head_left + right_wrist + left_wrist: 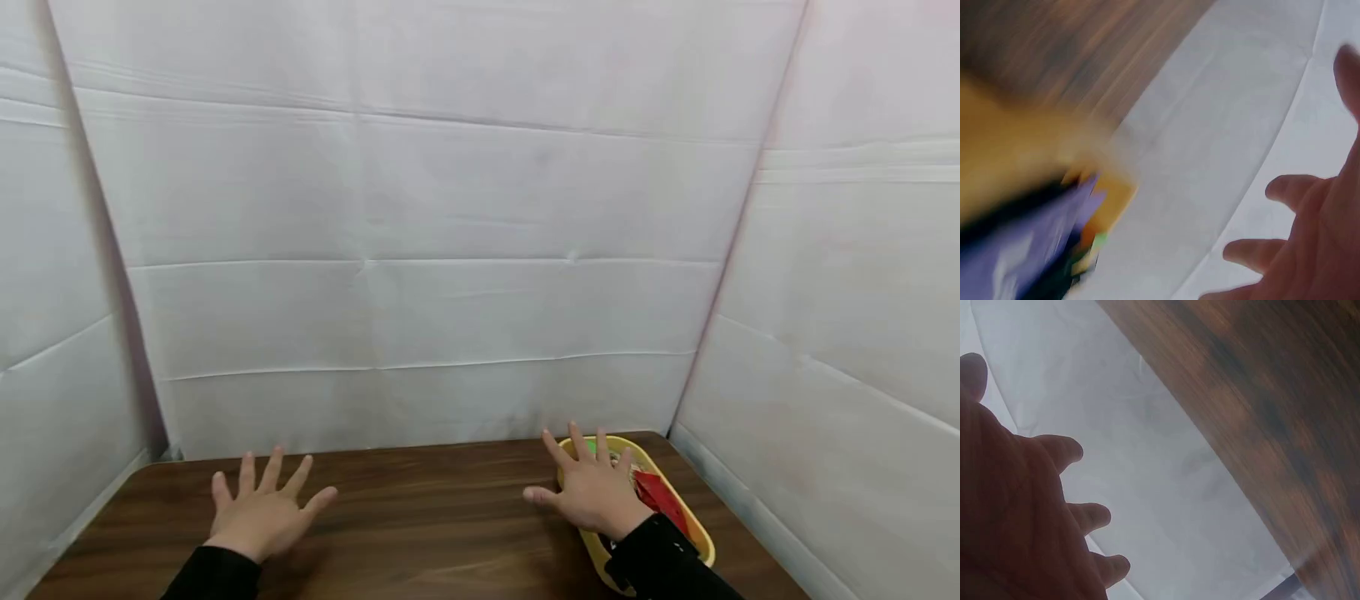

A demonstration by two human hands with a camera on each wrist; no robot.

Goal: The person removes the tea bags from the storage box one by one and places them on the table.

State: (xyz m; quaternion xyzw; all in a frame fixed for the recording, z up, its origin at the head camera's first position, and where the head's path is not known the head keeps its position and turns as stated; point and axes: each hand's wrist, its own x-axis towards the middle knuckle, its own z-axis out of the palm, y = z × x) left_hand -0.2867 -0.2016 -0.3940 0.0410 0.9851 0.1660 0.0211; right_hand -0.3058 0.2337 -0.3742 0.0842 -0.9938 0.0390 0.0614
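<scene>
My left hand hovers flat over the left part of the dark wooden table, fingers spread and holding nothing. My right hand is spread open too, above the near left rim of a yellow tray at the table's right side. The tray holds a red packet and other coloured items, partly hidden by the hand. In the right wrist view the tray is blurred, with purple and green items inside, and the fingers are straight. In the left wrist view the fingers are spread over the table.
White creased panels wall in the table at the back and on both sides. The tabletop between my two hands is bare wood. Black sleeves cover both forearms.
</scene>
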